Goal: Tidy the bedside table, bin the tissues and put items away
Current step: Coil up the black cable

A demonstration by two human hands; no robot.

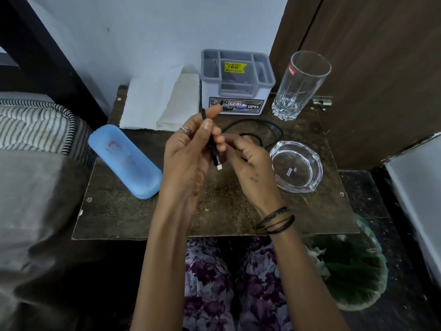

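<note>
dark and scuffed, the tabletop (148,218) sits between a striped bed edge and a wooden door, and just above its middle a black charging cable (260,126) is being gathered up. its plug end hangs between the two hands while the rest trails in a loose loop on the tabletop behind them. this looks like the put-away step: the next move likely calls for coiling the slack neatly, then dropping it into the grey organiser (236,75) at the back. the left hand (188,161) has thumb and fingers pinched together on the cable near the plug. the right hand (248,158) has fingers curled round the cable further along. around them lie a blue case (124,161), folded tissues (155,101), a tall glass (300,84) and a glass ashtray (296,166); a green-lined bin (353,271) waits on the floor.
</note>
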